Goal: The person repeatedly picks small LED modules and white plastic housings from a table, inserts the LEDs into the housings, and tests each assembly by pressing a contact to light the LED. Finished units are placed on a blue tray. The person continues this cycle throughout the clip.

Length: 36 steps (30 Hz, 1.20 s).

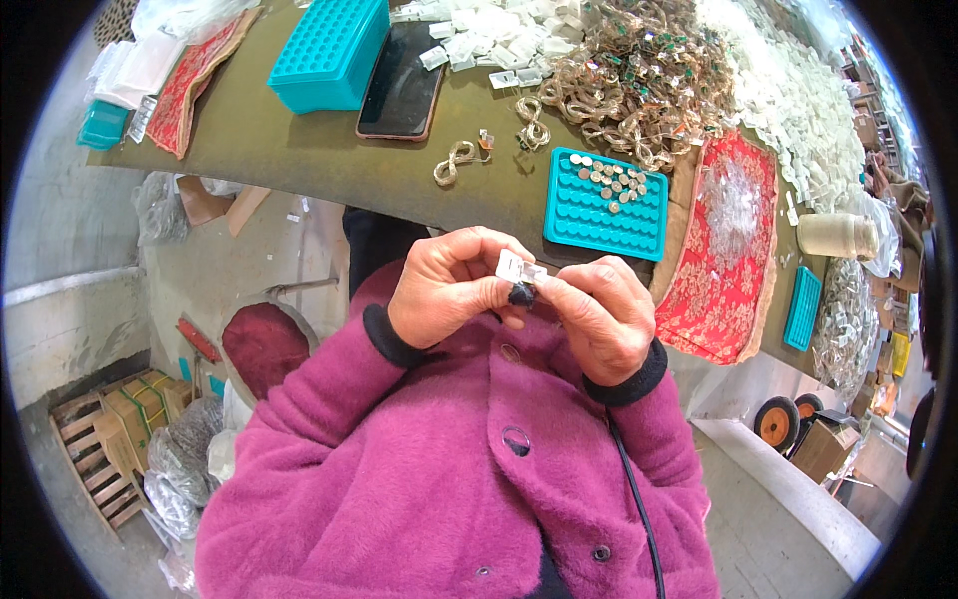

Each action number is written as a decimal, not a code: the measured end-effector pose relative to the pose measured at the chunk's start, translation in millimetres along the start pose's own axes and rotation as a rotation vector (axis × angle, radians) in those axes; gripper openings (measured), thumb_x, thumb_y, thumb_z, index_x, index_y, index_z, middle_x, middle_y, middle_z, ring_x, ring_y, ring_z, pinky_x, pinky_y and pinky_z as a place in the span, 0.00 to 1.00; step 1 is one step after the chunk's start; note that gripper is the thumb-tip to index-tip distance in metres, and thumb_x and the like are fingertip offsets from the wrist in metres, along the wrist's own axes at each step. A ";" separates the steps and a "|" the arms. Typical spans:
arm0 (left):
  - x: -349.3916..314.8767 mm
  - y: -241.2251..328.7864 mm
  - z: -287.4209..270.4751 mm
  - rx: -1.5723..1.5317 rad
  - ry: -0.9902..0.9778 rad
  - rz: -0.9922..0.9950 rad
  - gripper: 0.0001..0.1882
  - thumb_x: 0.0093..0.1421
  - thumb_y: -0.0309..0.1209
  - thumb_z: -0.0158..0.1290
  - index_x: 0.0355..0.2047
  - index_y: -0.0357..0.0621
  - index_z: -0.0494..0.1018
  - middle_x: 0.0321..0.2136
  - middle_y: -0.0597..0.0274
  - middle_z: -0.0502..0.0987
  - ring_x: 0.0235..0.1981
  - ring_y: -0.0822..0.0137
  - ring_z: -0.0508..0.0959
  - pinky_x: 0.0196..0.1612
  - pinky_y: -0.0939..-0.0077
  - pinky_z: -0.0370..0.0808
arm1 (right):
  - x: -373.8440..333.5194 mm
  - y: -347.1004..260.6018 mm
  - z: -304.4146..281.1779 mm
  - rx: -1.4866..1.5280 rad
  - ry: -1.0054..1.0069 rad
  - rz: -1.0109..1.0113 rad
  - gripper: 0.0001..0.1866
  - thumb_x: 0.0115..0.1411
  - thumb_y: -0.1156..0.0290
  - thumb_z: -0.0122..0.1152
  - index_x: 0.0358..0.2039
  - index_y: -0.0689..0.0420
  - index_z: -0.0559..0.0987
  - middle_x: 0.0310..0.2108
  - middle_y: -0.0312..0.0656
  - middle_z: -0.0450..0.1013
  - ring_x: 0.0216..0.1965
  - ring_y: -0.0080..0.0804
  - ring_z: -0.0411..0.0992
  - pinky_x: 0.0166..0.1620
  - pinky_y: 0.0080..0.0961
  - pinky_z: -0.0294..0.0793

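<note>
Close to my chest, at the table's near edge, my left hand (pixel 449 288) pinches a small white plastic case (pixel 511 267) between thumb and fingers. The thumb and fingers of my right hand (pixel 611 311) close on the case's other end; small details between the fingertips are hidden. Just beyond the right hand lies a flat turquoise tray (pixel 584 243) with several round silver button cells (pixel 611 182) in its far part. Two small coils of thin wire, a near one (pixel 448 170) and a farther one (pixel 534 133), rest on the green tabletop (pixel 299 150).
A heap of coiled wires (pixel 649 85) and white plastic cases (pixel 788 110) covers the far right. Red patterned cloth (pixel 699 309) lies right of the tray, with clear bits on it. A phone (pixel 401 85) and a turquoise block with holes (pixel 324 75) sit far left.
</note>
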State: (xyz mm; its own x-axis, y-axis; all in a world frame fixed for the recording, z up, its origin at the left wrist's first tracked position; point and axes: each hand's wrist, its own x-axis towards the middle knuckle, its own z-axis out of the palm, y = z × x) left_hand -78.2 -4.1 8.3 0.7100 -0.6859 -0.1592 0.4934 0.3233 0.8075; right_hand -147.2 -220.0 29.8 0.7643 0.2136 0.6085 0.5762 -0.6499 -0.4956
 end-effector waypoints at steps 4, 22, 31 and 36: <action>-2.8 1.8 5.1 0.052 0.002 0.081 0.17 0.66 0.19 0.61 0.54 0.33 0.73 0.42 0.54 0.82 0.36 0.65 0.84 0.39 0.69 0.86 | 0.6 -4.1 10.3 0.077 0.093 0.084 0.17 0.47 0.84 0.71 0.41 0.63 0.84 0.31 0.44 0.77 0.28 0.39 0.76 0.31 0.33 0.75; -3.6 4.1 18.7 1.054 0.123 0.803 0.20 0.51 0.14 0.64 0.45 0.40 0.82 0.33 0.55 0.80 0.29 0.60 0.82 0.32 0.69 0.80 | -3.9 -21.8 11.9 0.215 0.051 0.507 0.08 0.60 0.82 0.69 0.38 0.62 0.78 0.30 0.45 0.74 0.28 0.37 0.77 0.31 0.30 0.77; -10.9 -8.5 15.6 -0.121 0.003 0.021 0.19 0.64 0.25 0.64 0.54 0.36 0.75 0.43 0.54 0.82 0.34 0.65 0.84 0.35 0.71 0.85 | -14.0 -26.6 -9.8 0.912 -0.055 0.986 0.06 0.72 0.71 0.61 0.40 0.61 0.78 0.29 0.31 0.74 0.26 0.16 0.71 0.30 0.16 0.70; -9.6 -20.1 14.8 -0.382 -0.047 -0.156 0.19 0.66 0.28 0.63 0.55 0.38 0.75 0.39 0.55 0.83 0.30 0.66 0.83 0.33 0.72 0.83 | -18.7 -30.1 -9.9 1.064 -0.031 1.044 0.07 0.73 0.70 0.59 0.41 0.60 0.77 0.29 0.32 0.75 0.26 0.16 0.72 0.29 0.16 0.71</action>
State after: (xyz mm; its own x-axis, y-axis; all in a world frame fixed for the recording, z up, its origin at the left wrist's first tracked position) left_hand -102.4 -13.7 2.0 0.5927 -0.7720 -0.2298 0.7505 0.4258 0.5054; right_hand -181.7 -211.6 39.4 0.9527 0.0233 -0.3029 -0.2953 0.3050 -0.9054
